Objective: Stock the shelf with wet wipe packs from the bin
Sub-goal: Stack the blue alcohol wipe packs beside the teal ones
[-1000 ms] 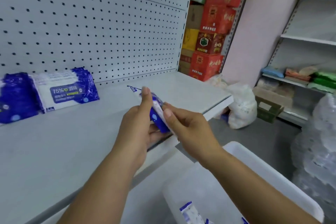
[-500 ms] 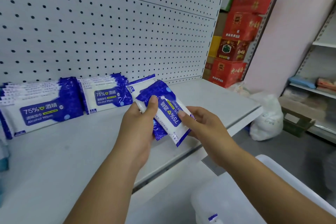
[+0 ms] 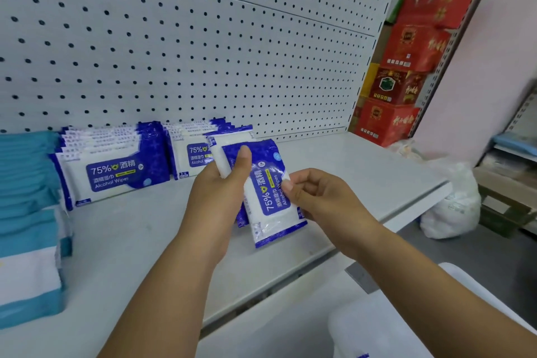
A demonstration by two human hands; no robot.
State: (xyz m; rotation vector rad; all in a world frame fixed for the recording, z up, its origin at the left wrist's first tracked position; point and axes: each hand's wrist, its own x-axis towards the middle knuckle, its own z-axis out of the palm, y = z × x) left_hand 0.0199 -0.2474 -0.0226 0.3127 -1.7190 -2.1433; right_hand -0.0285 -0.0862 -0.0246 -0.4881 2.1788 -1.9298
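Two hands grip wipe packs [image 3: 268, 195] above shelf [image 3: 363, 171]: left hand [image 3: 216, 192] fingers closed around bundle, right hand [image 3: 319, 197] fingers pinching front pack's edge. Packs soft, light, slippery film; hold at long edges.

Both forearms bare — no sleeves; left hand [image 3: 216, 197] and right hand [image 3: 325, 200] ungloved.

Shelf [image 3: 334, 171] | bare to right of wipe rows [image 3: 116, 166] | teal packs [image 3: 26, 212] block left of rows | pegboard [image 3: 203, 52] closes behind rows
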